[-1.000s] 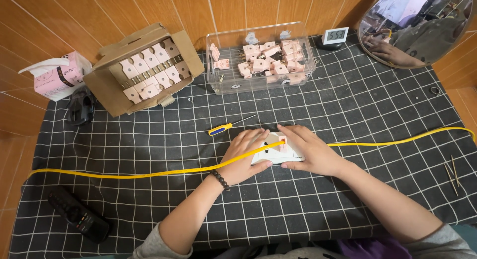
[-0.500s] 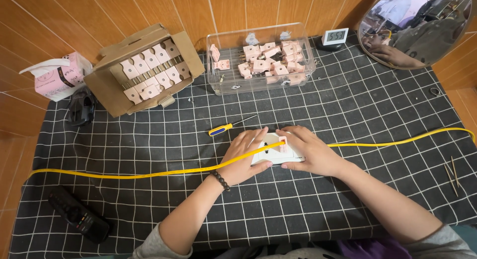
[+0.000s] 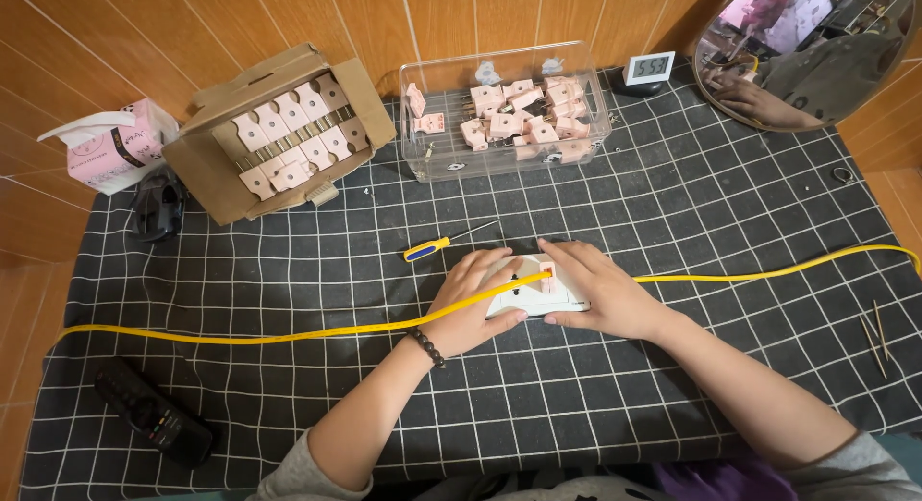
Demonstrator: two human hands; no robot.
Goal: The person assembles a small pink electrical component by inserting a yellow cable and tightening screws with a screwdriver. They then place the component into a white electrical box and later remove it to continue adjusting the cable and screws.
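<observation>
Frame centre — left hand (image 3: 473, 304) and right hand (image 3: 597, 290) grip closed on white rectangular plastic socket block (image 3: 538, 297); long yellow cable (image 3: 288, 334) lies slack — could snag and drag it

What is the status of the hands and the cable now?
Left hand and right hand both on white block. Yellow cable runs across it. Screwdriver lies apart, nothing blocking.
</observation>
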